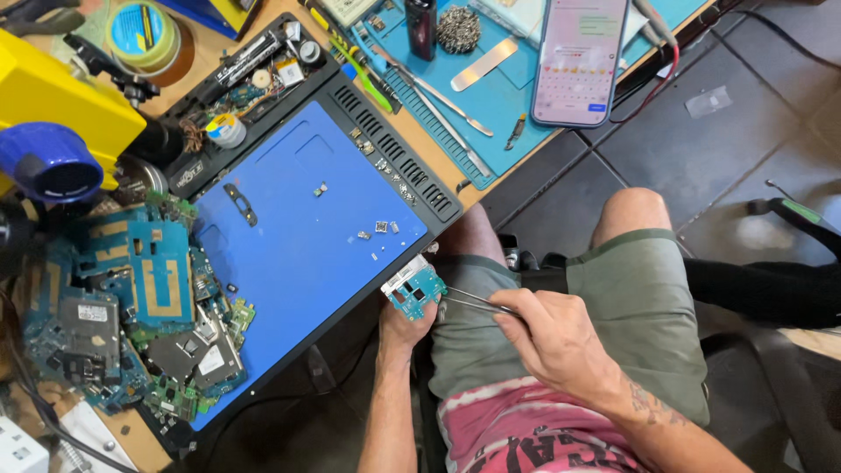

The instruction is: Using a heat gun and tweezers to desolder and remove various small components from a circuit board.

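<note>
Though tweezer-touched, circuit board (413,290) atop left hand (401,326)

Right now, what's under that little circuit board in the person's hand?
The left hand is under the little circuit board, holding it over the lap. Tweezers in the right hand touch its edge. The board's underside is hidden.

Bright, even daylight, soft shadows, slight glare on the blue mat (289,219); edges bend, everything's pretty sharp.
</note>
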